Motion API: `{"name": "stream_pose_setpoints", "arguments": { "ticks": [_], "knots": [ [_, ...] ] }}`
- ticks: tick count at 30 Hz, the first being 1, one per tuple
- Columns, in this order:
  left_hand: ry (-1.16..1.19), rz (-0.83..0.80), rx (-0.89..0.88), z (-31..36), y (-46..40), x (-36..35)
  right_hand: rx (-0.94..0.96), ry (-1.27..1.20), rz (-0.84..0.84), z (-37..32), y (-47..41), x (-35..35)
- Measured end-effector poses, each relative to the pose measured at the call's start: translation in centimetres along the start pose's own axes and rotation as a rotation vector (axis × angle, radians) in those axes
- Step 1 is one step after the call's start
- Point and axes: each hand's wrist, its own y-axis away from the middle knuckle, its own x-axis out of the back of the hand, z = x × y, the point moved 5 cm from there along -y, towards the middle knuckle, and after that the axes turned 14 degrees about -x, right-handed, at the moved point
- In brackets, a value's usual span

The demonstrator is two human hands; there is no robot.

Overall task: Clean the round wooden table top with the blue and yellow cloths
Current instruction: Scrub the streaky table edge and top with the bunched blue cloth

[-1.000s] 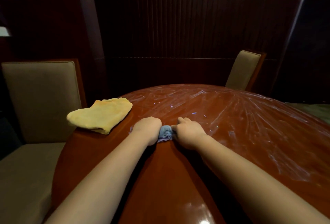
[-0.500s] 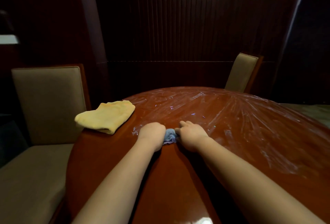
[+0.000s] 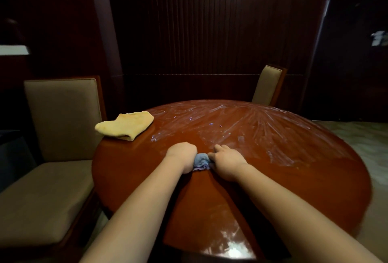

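You were mid-wipe with the blue cloth (image 3: 201, 161), bunched small at the centre of the round desk (image 3: 315, 178). Your left hand (image 3: 182, 154) had its grip clenched over the cloth; your right hand (image 3: 226, 161) pinched its other end. Wet streaks shone from twelve to three o'clock. Next, I'd judge, you needed to spread the cloth and sweep nearer. The yellow cloth (image 3: 125, 125) lay folded at ten o'clock, overhanging the edge.

Both hands, left hand (image 3: 182, 155) and right hand (image 3: 227, 161), grip a bunched blue cloth (image 3: 201, 161) on the round wooden worktop (image 3: 294, 178); a folded yellow cloth (image 3: 125, 125) lies at its left edge.
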Motion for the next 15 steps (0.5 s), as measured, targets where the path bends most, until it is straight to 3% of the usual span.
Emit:
{"name": "stream_pose_setpoints", "arguments": {
  "ticks": [7, 15],
  "knots": [
    [0.001, -0.019, -0.006, 1.4, 0.0, 0.2, -0.012, 0.017, 0.019, 1.0, 1.3, 0.1],
    [0.000, 0.009, -0.010, 0.3, -5.4, 0.1, -0.074, 0.063, 0.075, 2.9, -3.8, -0.3]
  ]
}}
